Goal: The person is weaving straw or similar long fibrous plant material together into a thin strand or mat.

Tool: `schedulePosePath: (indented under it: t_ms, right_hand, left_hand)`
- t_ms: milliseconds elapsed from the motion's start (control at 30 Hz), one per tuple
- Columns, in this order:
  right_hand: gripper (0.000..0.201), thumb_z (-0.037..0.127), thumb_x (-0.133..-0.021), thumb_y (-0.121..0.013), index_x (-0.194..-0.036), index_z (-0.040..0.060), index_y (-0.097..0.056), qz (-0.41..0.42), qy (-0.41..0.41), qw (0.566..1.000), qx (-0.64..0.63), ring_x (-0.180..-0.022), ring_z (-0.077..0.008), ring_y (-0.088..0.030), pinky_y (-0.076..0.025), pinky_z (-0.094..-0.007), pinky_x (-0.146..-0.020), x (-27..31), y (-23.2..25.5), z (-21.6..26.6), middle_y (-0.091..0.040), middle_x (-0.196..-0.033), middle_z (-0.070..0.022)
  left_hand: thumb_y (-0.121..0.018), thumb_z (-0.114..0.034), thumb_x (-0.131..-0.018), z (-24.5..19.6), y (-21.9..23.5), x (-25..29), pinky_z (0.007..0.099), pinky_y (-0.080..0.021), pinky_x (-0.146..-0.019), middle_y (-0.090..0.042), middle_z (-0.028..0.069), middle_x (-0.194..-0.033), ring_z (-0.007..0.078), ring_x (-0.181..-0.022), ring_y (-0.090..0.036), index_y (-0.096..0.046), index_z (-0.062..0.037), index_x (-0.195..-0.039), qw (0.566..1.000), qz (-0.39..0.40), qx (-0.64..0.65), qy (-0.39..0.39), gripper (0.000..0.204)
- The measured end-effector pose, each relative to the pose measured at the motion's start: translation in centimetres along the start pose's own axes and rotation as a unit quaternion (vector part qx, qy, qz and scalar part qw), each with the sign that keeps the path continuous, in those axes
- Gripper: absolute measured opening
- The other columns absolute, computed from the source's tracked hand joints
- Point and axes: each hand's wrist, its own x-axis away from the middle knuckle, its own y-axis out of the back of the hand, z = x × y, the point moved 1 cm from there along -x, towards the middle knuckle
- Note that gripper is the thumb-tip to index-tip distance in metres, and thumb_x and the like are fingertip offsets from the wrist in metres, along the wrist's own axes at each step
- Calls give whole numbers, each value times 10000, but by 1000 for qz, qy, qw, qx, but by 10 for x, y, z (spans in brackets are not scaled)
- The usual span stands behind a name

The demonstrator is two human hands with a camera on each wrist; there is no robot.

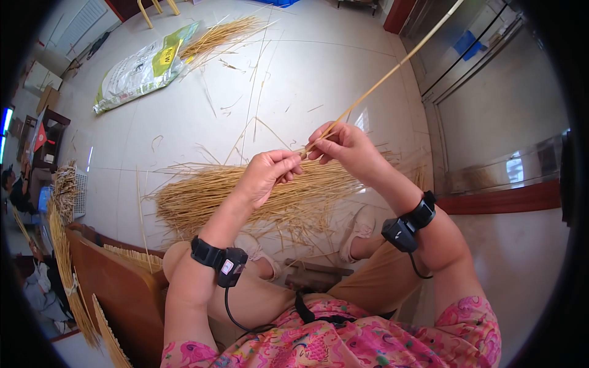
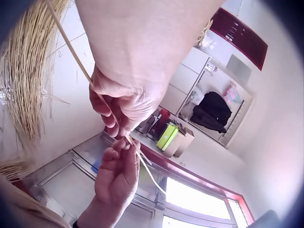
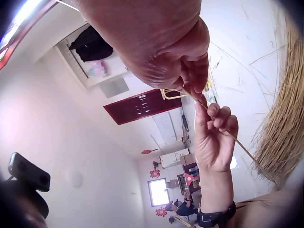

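Both hands meet in front of the body, above a pile of straw [image 1: 215,193] on the floor. The left hand [image 1: 269,173] pinches a straw stalk between thumb and fingers. Close beside it, the right hand [image 1: 346,150] pinches the stalk [image 1: 374,87], whose long part rises to the upper right in the head view. In the left wrist view the stalk [image 2: 71,47] runs past the near left hand [image 2: 121,97], and the right hand [image 2: 116,178] lies at its lower part. The right wrist view has the left hand [image 3: 216,137] just below the right hand [image 3: 190,66].
A printed sack [image 1: 138,73] with loose straw lies at the upper left of the floor. Glass doors [image 1: 503,110] stand on the right. A wooden chair [image 1: 116,276] and a tied straw bundle [image 1: 67,276] are at the lower left. Both feet are beside the pile.
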Motion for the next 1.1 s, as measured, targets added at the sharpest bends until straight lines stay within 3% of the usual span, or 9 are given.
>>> schedulePosePath:
  t_ms: [167, 267, 367, 467, 667, 767, 867, 1000, 1100]
  right_hand:
    - [102, 80, -925, -504, -969, -6, -538, -17, 2, 1000, 9, -765, -121, -620, -508, -239, -648, 0, -8, -5, -615, -852, -73]
    - [105, 82, -925, -505, -970, -8, -537, -27, 6, 1000, -5, -762, -126, -623, -509, -238, -644, 1, -12, -6, -614, -853, -75]
    - [99, 73, -925, -500, -965, -10, -536, -29, 13, 999, 5, -766, -127, -621, -509, -238, -648, 2, -13, -6, -614, -856, -77]
    - [95, 70, -925, -498, -958, -10, -537, -31, 18, 999, -6, -771, -123, -618, -507, -236, -650, 1, -12, -5, -615, -861, -73]
    - [80, 65, -925, -493, -948, 1, -535, -24, 19, 1000, 5, -782, -119, -612, -501, -236, -655, 2, -14, -6, -610, -859, -63]
    - [64, 58, -928, -479, -953, 10, -514, -24, 42, 999, -8, -787, -118, -608, -494, -236, -659, 1, -17, -8, -603, -863, -64]
    - [56, 56, -933, -463, -963, 17, -491, -85, 118, 989, -17, -789, -116, -605, -487, -233, -652, 1, -18, -3, -598, -868, -65]
    - [81, 75, -940, -447, -978, 15, -488, -119, 130, 984, -12, -730, -109, -599, -476, -224, -612, -1, 5, 14, -590, -841, -65]
    - [104, 83, -943, -438, -976, 7, -501, -191, 146, 967, 84, -680, -99, -587, -469, -216, -578, -1, 30, 29, -581, -804, -57]
  left_hand:
    - [-599, -155, -882, 3, 1, -6, 194, -446, -651, -640, 41, -802, 71, -690, -554, -622, 2, -983, 996, -46, 64, -44, 188]
    - [-603, -157, -880, -3, 9, -6, 206, -456, -674, -641, 45, -813, 80, -716, -567, -612, 3, -981, 995, -83, 28, -41, 189]
    - [-609, -178, -874, -12, 6, 0, 205, -442, -692, -637, 49, -837, 80, -750, -562, -617, -25, -917, 997, -55, -50, -16, 159]
    - [-603, -160, -878, -4, 4, -2, 213, -458, -696, -639, 53, -824, 88, -737, -567, -613, -9, -916, 995, -15, -75, -56, 156]
    - [-586, -154, -881, -1, 7, -5, 206, -435, -658, -613, 38, -785, 79, -715, -536, -586, -27, -904, 998, -29, 52, -21, 129]
    - [-575, -152, -885, 0, 14, -7, 204, -425, -650, -599, 31, -765, 78, -706, -524, -572, -26, -908, 995, -94, -17, -22, 128]
    - [-574, -149, -880, 6, 24, -10, 207, -417, -619, -587, 21, -740, 77, -660, -504, -574, -20, -890, 962, -256, -86, -43, 130]
    - [-580, -142, -872, 1, 49, -11, 220, -417, -580, -594, 18, -722, 87, -608, -492, -584, -5, -889, 954, -231, -193, -6, 139]
    - [-581, -185, -883, -4, 55, -6, 293, -472, -707, -639, 105, -879, 167, -786, -593, -587, 31, -1016, 901, -154, -407, 10, 253]
